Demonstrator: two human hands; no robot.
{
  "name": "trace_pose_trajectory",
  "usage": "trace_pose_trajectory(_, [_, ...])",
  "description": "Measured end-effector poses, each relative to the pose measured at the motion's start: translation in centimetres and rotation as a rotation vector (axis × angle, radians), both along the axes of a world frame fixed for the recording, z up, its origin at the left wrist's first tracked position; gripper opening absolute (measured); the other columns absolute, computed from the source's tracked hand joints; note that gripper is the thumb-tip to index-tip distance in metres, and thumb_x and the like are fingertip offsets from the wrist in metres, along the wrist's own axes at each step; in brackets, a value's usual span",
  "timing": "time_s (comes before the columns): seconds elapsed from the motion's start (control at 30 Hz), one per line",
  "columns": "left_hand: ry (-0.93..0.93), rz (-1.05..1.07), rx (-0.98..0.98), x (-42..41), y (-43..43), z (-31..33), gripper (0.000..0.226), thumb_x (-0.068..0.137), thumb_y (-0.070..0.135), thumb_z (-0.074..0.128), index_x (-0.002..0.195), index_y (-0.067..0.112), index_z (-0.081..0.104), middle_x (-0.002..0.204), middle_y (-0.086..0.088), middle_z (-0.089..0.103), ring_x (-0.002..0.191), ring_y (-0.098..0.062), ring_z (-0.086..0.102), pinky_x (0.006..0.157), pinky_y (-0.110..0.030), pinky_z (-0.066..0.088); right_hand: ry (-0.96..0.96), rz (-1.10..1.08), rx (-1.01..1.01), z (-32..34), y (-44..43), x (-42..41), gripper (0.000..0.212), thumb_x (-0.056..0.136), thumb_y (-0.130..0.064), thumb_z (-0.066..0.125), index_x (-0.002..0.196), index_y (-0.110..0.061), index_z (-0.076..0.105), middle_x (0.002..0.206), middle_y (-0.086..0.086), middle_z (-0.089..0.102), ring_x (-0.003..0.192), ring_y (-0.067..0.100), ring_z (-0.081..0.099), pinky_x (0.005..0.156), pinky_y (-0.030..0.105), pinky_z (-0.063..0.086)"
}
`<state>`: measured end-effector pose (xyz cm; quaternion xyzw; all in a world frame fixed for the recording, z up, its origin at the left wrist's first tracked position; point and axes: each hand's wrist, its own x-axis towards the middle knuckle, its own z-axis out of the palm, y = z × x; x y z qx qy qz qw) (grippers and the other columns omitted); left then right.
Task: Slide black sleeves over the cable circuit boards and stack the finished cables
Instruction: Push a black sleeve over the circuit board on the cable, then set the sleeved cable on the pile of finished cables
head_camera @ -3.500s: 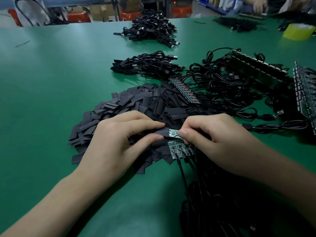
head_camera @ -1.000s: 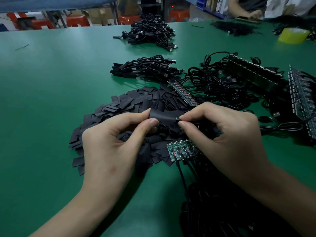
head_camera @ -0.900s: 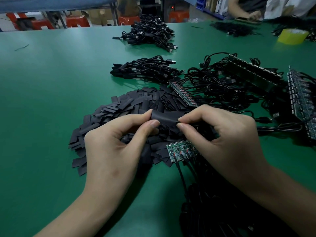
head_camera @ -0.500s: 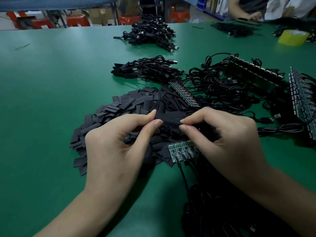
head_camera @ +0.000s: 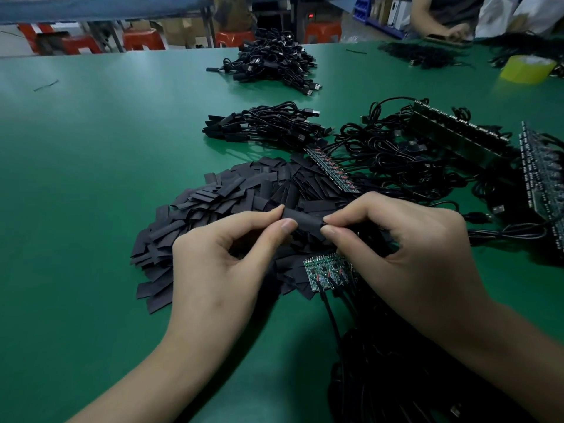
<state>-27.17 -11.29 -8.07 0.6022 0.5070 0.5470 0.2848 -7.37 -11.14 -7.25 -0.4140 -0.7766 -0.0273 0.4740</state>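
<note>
pinching black sleeve (both hands), board inside unseen

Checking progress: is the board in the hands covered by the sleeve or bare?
Covered: the sleeve between left hand and right hand shows no green.

No readable text anywhere. Small red lit display on a dark unit behind the desk, digits too blurred to read. Green circuit boards show only unreadable specks of print. Yellow tape roll carries no legible label. Cardboard boxes in the background: markings can't be made out.
</note>
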Motion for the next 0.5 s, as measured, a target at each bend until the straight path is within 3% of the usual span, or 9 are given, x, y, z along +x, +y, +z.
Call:
trace_pose_trajectory(0.1, [-0.249, -0.097, -0.073, 0.0, 0.3, 0.1, 0.014, 0.082, 0.027, 0.075, 0.092, 0.019, 0.081, 0.083, 0.0, 0.08, 0.079, -0.013, 0.077, 0.074, -0.022, 0.059, -0.017, 0.009, -0.037, 0.0, 0.1, -0.1, 0.006, 0.09, -0.015, 0.078, 0.088, -0.01, 0.074, 0.082, -0.004, 0.073, 0.075, 0.006, 0.063, 0.067, 0.015, 0.046])
trace_pose_trajectory(0.2, [-0.464, -0.201, -0.167, 0.0, 0.5, 0.4, 0.01, 0.082, 0.017, 0.074, 0.09, 0.013, 0.078, 0.082, -0.012, 0.078, 0.074, -0.018, 0.077, 0.067, -0.018, 0.058, 0.003, 0.035, -0.116, 0.1, 0.2, -0.2, 0.009, 0.089, -0.019, 0.079, 0.093, -0.013, 0.074, 0.085, -0.008, 0.073, 0.078, 0.005, 0.065, 0.068, 0.018, 0.048])
trace_pose_trajectory(0.33, [-0.594, -0.182, -0.174, -0.7, 1.2, 0.6, 0.009, 0.079, 0.02, 0.074, 0.087, 0.017, 0.078, 0.083, -0.011, 0.078, 0.075, -0.017, 0.077, 0.069, -0.02, 0.059, 0.023, 0.08, -0.391, 0.6, 0.4, 0.6, 0.031, 0.085, -0.044, 0.074, 0.113, -0.031, 0.067, 0.09, -0.019, 0.071, 0.087, 0.003, 0.069, 0.073, 0.022, 0.051])
trace_pose_trajectory(0.5, [-0.607, -0.158, -0.152, -1.3, 1.7, 0.5, 0.02, 0.082, 0.019, 0.072, 0.1, 0.01, 0.073, 0.088, -0.01, 0.079, 0.082, -0.018, 0.077, 0.073, -0.02, 0.058, 0.082, 0.083, -0.449, 0.8, 1.0, 1.2, 0.018, 0.086, -0.036, 0.075, 0.102, -0.029, 0.07, 0.078, -0.009, 0.066, 0.075, 0.013, 0.065, 0.067, 0.028, 0.05])
